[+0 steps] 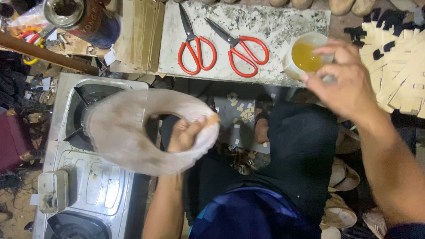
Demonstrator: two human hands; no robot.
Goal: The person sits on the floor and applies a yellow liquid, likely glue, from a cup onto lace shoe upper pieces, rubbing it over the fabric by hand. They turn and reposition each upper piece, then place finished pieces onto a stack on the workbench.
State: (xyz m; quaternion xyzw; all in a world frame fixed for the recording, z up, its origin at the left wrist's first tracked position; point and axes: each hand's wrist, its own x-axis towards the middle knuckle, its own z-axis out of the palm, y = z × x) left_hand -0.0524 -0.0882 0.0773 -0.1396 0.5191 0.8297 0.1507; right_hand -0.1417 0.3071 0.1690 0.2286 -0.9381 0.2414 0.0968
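Observation:
My left hand (188,135) grips a pale beige shoe upper (128,132) through its opening, thumb on the rim, holding it up above a steel gas stove (84,177). The upper is blurred. My right hand (343,84) is raised near a white cup of yellow glue (305,55) on the marble slab (265,26). Its fingers pinch a small grey handle, likely a brush, at the cup's rim.
Two pairs of red-handled scissors (197,51) (245,51) lie on the slab. A dark tin can (84,17) stands at top left beside cardboard strips (141,33). Tan cut pieces (400,66) fan out at right. Shoe uppers (343,194) are piled by my dark-trousered legs.

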